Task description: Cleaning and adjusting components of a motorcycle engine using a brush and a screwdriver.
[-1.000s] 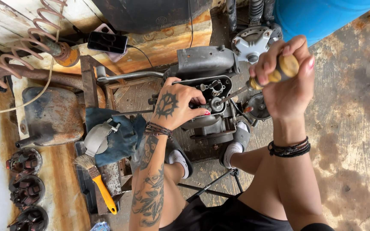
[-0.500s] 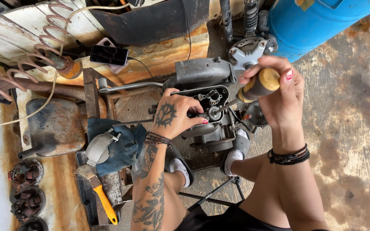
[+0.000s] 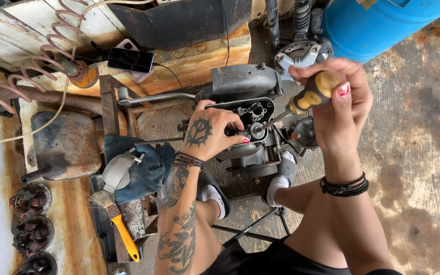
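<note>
We grip one wooden-handled screwdriver [image 3: 309, 97] in our right hand [image 3: 339, 107], fingers wrapped tight round the handle, its tip reaching down-left into the open side of the single small engine [image 3: 248, 119]. Our left hand [image 3: 211, 135] rests on the engine just left of that tip, fingers curled against the casing. Left of the engine lie one blue rag [image 3: 143, 165] and one yellow-handled brush [image 3: 117, 221]; above-left, one phone [image 3: 131, 60]; above-right, one blue barrel [image 3: 378, 23].

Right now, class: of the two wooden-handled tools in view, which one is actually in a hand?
The screwdriver, gripped by the right hand with its tip at the engine. The yellow-handled brush lies untouched on the bench at lower left.
</note>
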